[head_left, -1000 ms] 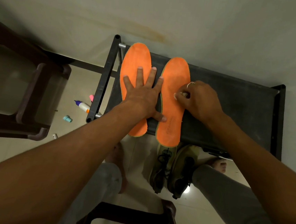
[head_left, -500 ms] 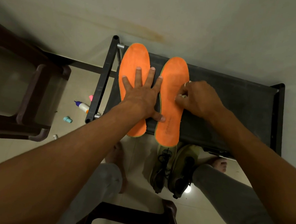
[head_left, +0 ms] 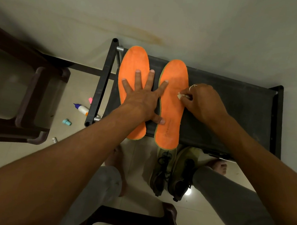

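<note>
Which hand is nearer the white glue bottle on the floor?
Left. The left hand presses flat across both orange insoles, on the side toward the glue bottle; the right hand pinches a small pale piece on the farther insole.

2 orange insoles (head_left: 172, 103), black rack (head_left: 235, 109), olive shoes (head_left: 173, 171).

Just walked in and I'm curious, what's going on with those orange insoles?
A person's left hand lies flat and spread, pressing down the left insole and the right insole, which lie side by side on a black rack. The right hand pinches a small pale piece against the right insole, perhaps to clean it. A pair of shoes stands on the floor.
</note>
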Tool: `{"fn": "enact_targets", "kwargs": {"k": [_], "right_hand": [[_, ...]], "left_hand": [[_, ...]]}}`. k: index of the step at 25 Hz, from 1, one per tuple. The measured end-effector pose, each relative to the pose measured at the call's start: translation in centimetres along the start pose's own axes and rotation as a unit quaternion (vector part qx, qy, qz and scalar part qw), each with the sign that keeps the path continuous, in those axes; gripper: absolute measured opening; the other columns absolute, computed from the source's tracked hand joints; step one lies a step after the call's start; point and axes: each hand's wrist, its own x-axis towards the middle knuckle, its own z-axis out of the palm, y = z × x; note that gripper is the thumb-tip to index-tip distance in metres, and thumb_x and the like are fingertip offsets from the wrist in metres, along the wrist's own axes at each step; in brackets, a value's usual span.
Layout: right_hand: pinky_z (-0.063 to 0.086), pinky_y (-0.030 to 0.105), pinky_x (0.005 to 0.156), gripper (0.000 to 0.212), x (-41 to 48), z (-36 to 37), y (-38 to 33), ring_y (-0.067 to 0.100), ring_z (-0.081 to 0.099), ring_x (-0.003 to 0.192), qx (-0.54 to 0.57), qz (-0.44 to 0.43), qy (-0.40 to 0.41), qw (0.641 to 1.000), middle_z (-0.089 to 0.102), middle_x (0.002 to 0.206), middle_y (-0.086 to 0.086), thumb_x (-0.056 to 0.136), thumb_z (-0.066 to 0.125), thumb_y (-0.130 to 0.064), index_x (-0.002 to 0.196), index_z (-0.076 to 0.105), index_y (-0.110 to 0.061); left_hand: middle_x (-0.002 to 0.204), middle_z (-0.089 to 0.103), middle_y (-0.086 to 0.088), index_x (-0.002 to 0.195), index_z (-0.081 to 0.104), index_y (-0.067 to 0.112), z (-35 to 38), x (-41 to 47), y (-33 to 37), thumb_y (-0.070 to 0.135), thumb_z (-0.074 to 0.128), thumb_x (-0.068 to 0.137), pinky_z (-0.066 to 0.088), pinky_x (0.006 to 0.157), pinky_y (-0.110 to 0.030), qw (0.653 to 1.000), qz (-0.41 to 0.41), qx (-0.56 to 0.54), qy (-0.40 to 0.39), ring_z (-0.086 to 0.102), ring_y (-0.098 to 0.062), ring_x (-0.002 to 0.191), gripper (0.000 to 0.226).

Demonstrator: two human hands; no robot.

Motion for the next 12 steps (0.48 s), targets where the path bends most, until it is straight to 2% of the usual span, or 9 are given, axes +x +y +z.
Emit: {"fn": "enact_targets", "kwargs": {"k": [4,8,10,12], "right_hand": [[0.051,0.037,0.074,0.03,1.1,0.8,-0.3,0.019,0.059,0.081,-0.023,0.015,0.065,0.997,0.07,0.088,0.006,0.098,0.056,-0.033,0.091,0.073,-0.01],[0.049,0.035,0.073,0.026,3.1,0.4,-0.6,0.023,0.061,0.082,-0.014,0.026,0.13,0.991,0.07,0.084,0.007,0.096,0.058,-0.03,0.09,0.073,-0.01],[0.051,0.035,0.069,0.026,3.4,0.5,-0.8,0.021,0.061,0.075,-0.027,0.044,0.094,0.994,0.067,0.079,0.005,0.093,0.058,-0.032,0.084,0.07,-0.012],[0.054,0.037,0.064,0.025,3.7,0.4,-0.7,0.02,0.059,0.065,-0.05,0.065,0.017,0.996,0.063,0.071,0.004,0.088,0.059,-0.035,0.076,0.064,-0.014]], "left_hand": [[0.158,-0.037,-0.01,0.153,-0.021,0.04,0.0,0.3,0.0,0.078,0.073,0.059,-0.002,0.105,-0.081,1.0,-0.004,0.0,-0.008,-0.03,-0.05,0.142,0.139],[0.158,-0.036,-0.01,0.154,-0.021,0.04,0.0,0.2,0.1,0.079,0.073,0.058,-0.003,0.105,-0.081,1.0,-0.004,0.004,-0.007,-0.03,-0.05,0.142,0.139],[0.158,-0.037,-0.01,0.154,-0.02,0.04,0.0,0.2,0.1,0.079,0.074,0.059,-0.003,0.105,-0.081,1.0,-0.004,0.002,-0.008,-0.031,-0.05,0.142,0.139],[0.158,-0.037,-0.01,0.153,-0.02,0.04,0.0,0.2,0.1,0.078,0.074,0.059,-0.003,0.105,-0.081,1.0,-0.007,0.003,-0.007,-0.03,-0.05,0.142,0.139]]}}
